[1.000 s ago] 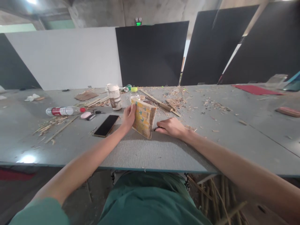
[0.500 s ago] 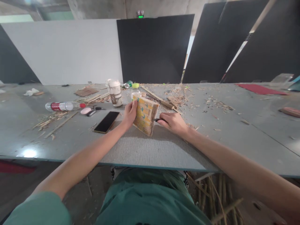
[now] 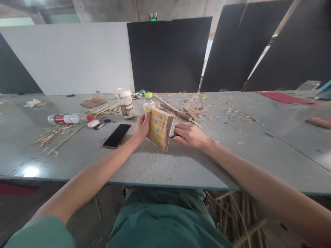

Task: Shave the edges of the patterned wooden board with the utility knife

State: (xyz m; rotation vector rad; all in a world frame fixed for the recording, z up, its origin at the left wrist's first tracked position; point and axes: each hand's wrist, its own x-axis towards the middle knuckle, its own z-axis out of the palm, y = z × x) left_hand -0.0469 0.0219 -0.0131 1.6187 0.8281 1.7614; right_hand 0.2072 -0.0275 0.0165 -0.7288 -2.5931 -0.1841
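Note:
A yellow patterned, book-like slab with teal marks and a rough brownish edge stands tilted above the table. My left hand grips it by its left side, thumb on the patterned face. My right hand is closed around a thin dark tool, mostly hidden in the fingers. Its tip points at the slab's right edge; whether it touches cannot be made out. Left of my left hand lies a phone, screen up.
Behind the slab stand a yellow-capped bottle and a paper cup. A red-labelled bottle lies at the left. Wood strips and shavings litter the grey table. A red sheet lies far right.
My right hand has shifted slightly, and the dark tool's tip sits a little lower along the slab's edge. The left hand still holds the slab in nearly the same pose.

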